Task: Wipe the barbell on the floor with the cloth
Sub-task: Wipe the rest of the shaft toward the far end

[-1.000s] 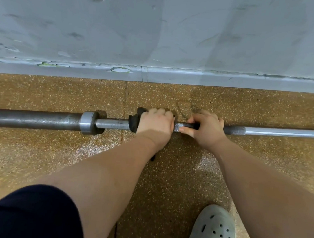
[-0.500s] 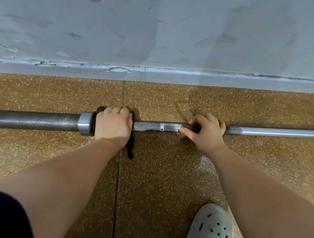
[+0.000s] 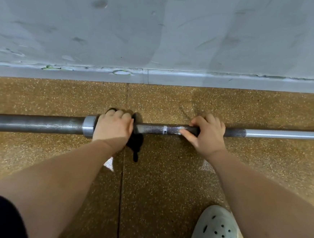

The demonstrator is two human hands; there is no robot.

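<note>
Cloth (image 3: 134,145) wrapped round barbell (image 3: 151,128) inside left hand (image 3: 113,128) grip, beside collar (image 3: 88,125).

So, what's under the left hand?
The left hand grips a black cloth round the barbell, next to its collar; a tail hangs out. The shaft beneath is hidden.

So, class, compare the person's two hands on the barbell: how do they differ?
The left hand holds a black cloth round the barbell; the right hand grips bare metal. The left hand sits against the collar; the right hand is further along the rough grip section. Both curl over the same barbell, knuckles up.
</note>
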